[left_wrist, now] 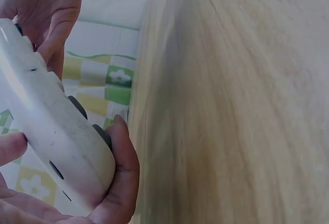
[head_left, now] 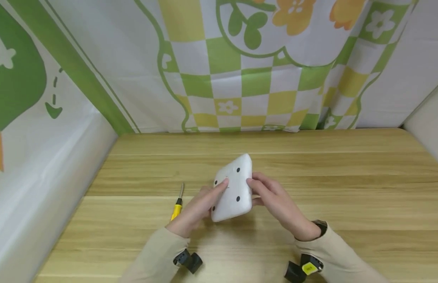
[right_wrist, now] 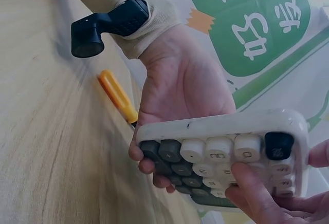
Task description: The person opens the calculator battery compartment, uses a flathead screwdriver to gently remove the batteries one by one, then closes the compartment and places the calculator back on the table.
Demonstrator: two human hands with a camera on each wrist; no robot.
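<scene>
A white calculator is held up over the table, tilted, its back with round dark feet toward the head view. My left hand grips its left side, thumb pressed on the back and fingers curled round to the key side. At the opposite edge my right hand pinches it, with fingertips over the white keys in the right wrist view. Dark keys line the end by my left fingers. A small slot shows on the casing's side in the left wrist view.
On the wooden table, a screwdriver with a yellow and black handle lies beside my left forearm. A patterned green, yellow and white curtain hangs behind the table's back edge. White sheeting covers the left side.
</scene>
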